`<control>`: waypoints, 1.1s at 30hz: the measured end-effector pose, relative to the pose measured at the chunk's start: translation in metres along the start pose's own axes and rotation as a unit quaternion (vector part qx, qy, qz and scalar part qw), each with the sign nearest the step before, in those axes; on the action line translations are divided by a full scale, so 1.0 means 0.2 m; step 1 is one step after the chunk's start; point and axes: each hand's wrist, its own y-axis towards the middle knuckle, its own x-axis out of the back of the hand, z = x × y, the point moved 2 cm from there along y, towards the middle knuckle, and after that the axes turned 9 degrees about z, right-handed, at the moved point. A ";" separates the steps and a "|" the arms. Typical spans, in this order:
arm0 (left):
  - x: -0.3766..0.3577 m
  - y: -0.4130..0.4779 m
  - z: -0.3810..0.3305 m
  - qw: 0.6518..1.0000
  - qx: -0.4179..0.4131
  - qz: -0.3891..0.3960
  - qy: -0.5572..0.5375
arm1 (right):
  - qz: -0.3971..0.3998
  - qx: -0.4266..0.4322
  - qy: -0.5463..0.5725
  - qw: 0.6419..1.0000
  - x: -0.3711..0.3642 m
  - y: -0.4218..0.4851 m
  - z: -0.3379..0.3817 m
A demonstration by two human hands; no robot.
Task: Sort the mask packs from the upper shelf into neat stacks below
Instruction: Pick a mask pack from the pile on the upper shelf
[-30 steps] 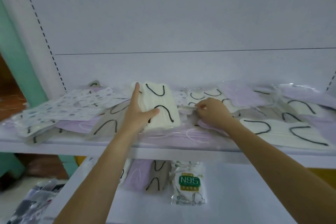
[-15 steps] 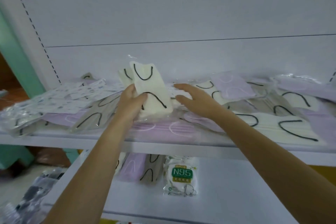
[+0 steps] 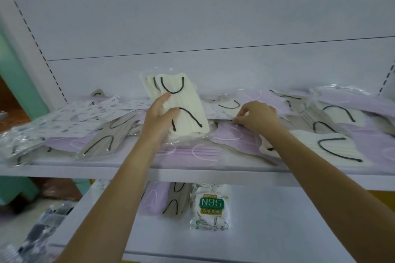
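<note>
1. A cream mask pack with black loops is gripped by the left hand, thumb on its face, and held tilted above the heap on the upper shelf.
2. Just right of it, the edge of a clear-wrapped pack is pinched by the curled fingers of the right hand.
3. Lilac, grey, cream and patterned packs are strewn to both sides of the hands.
4. Below the left forearm, a lilac pack, a grey pack and an N95 pack are laid side by side on the lower shelf.

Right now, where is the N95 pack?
In the head view, the N95 pack lies on the lower shelf, below centre, just right of the beige pack.
</note>
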 end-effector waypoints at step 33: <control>1.03 -0.80 0.29 0.998 0.043 -0.033 -0.045 | 0.162 0.250 0.470 0.831 -0.83 -0.82 1.20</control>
